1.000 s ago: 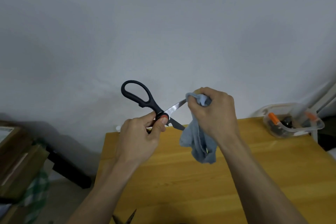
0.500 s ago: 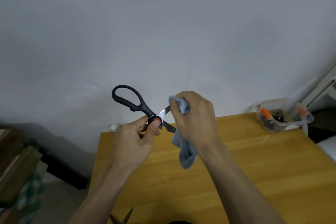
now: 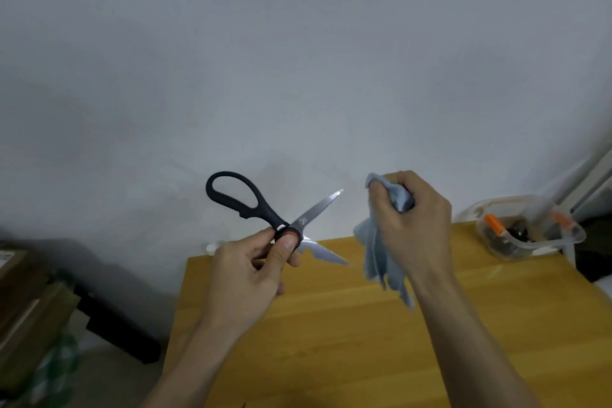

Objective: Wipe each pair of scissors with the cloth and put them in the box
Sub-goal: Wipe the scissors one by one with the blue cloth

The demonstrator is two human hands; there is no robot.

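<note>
The right hand (image 3: 410,225), gripping the cloth (image 3: 381,252), has slid off the blade; the left hand (image 3: 251,268) pinches the open scissors (image 3: 265,212) (pivot), so one blade likely remains.

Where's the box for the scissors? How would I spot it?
Look along the yellow wooden table to its far right corner by the wall. The box sits there: a clear plastic tub, see-through, with orange-tipped things inside.
</note>
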